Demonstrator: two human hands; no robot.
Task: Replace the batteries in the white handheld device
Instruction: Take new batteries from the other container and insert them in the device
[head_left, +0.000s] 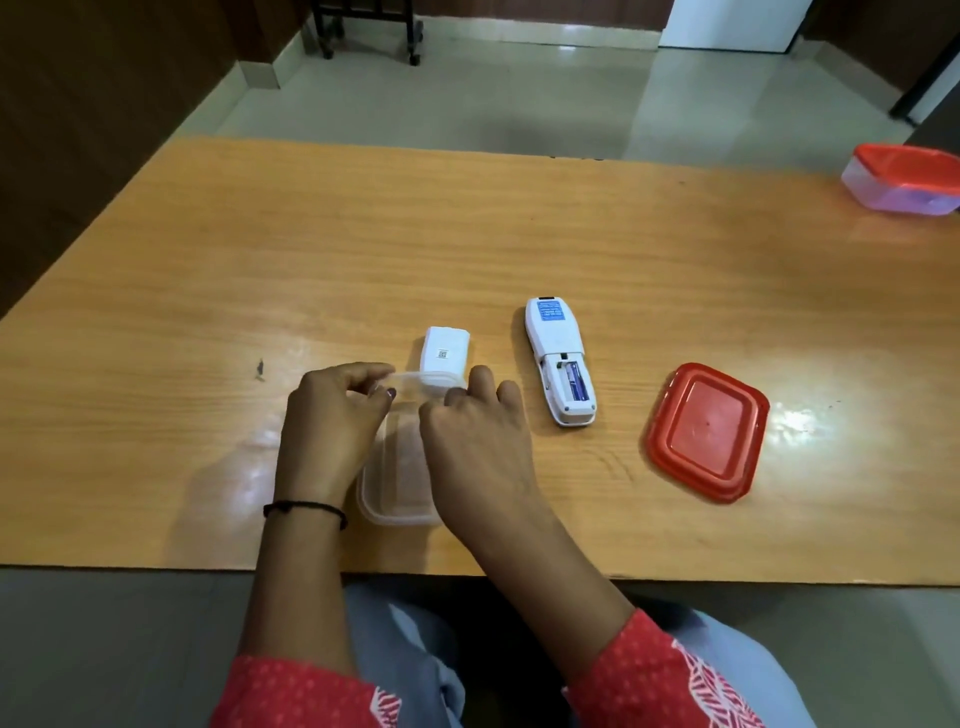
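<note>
The white handheld device (558, 358) lies face down on the wooden table (208, 260), its battery bay uncovered with a blue battery (577, 387) inside. Its white battery cover (444, 351) lies to the left. In front of the cover stands a clear plastic container (397, 467). My left hand (332, 421) pinches the container's far rim. My right hand (478, 447) reaches into the container with fingers curled; what it holds is hidden.
A red lid (706, 431) lies right of the device. A second clear container with a red lid (906, 179) stands at the table's far right edge. Tiled floor and a wheeled black stand (371, 31) are beyond the table.
</note>
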